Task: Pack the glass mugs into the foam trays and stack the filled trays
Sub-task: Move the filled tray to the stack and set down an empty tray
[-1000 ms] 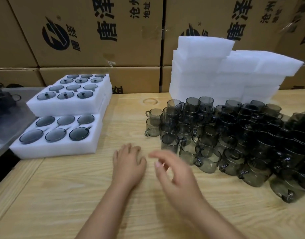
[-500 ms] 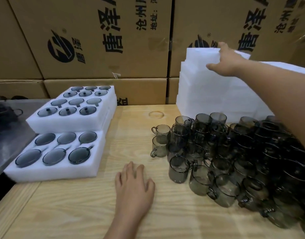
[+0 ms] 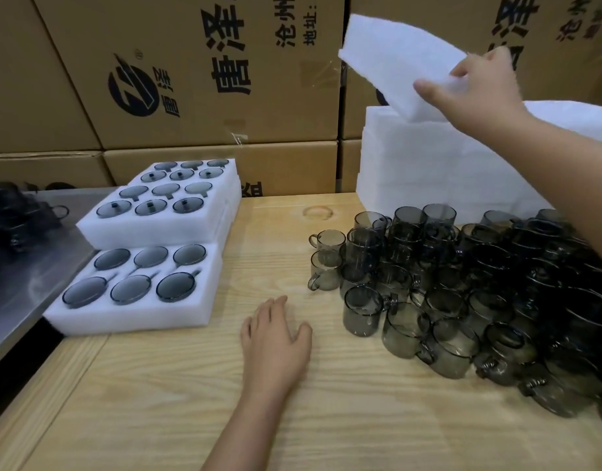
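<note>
The right hand (image 3: pixel 476 86) pinches a white foam tray (image 3: pixel 394 62) by its edge, tilted above the stack of white foam (image 3: pixel 428 164) at one o'clock. Better to carry it high over the smoky glass mugs (image 3: pixel 462 300) at three o'clock and lay it flat beside the left hand (image 3: pixel 276 338), spread at six o'clock.

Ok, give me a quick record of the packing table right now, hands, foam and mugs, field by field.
Right hand: grips a foam tray, tilted, above the foam stack
Left hand: flat on the wooden table, holding nothing
Filled trays: at the left, six mugs in the nearest
Loose mugs: crowded on the table's right side
</note>
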Motion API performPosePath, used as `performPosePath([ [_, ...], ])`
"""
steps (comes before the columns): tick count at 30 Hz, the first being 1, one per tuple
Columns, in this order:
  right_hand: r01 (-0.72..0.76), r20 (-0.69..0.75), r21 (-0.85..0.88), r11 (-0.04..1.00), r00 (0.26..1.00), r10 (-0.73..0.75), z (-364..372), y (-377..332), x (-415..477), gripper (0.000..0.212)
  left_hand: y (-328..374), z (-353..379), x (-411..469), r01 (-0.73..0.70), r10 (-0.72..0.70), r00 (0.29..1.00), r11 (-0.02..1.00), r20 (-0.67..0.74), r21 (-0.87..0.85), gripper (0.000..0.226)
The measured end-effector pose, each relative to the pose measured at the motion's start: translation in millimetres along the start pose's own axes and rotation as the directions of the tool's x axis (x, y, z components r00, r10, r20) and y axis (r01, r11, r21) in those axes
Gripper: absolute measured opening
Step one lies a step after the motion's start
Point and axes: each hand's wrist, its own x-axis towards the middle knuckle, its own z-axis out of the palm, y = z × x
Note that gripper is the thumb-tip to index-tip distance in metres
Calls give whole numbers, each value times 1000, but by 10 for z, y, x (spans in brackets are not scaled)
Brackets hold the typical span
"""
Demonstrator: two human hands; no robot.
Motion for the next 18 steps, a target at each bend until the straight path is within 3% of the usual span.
performPosePath([
  [2, 79, -24, 95, 992, 997, -77, -182, -39, -365, 62, 10, -111, -12, 106, -138, 989, 907, -49, -408, 34],
  [4, 158, -2, 207, 965, 987, -161, -338, -53, -831, 52, 43, -251, -30, 167, -326, 943, 629, -63, -759, 25],
  [6, 211, 63, 293, 932, 969, -239, -456, -52, -1380, 46, 26, -386, -31, 191, -474, 880, 316, 20, -929, 24],
  [9, 332, 130, 335, 882, 911, -392, -573, 1, -2206, 40, -188, -540, -42, 207, -502, 845, -11, 185, -978, 20],
  [11, 373, 189, 364, 853, 868, -460, -593, 82, -2667, 33, -146, -591, -98, 150, -485, 860, -60, 160, -987, 23],
  [13, 408, 249, 396, 822, 814, -524, -563, 186, -3021, 30, 37, -661, -168, -72, -530, 843, 53, -89, -996, 23],
  [14, 426, 272, 407, 808, 788, -553, -537, 236, -3149, 29, 34, -636, -178, -253, -460, 853, 49, -246, -966, 17],
  [15, 439, 294, 414, 797, 764, -574, -503, 278, -3251, 27, -10, -660, -198, -271, -369, 899, -50, -235, -961, 15],
  [16, 448, 314, 417, 791, 745, -588, -466, 317, -3326, 26, -21, -750, -226, -148, -291, 950, -99, -113, -984, 19],
  [17, 452, 331, 412, 791, 735, -592, -426, 346, -3378, 25, -68, -750, -246, 64, -151, 985, -147, 86, -987, 26],
  [18, 454, 342, 398, 797, 733, -588, -385, 369, -3423, 23, -207, -752, -204, 262, -96, 959, -70, 268, -963, 33],
])
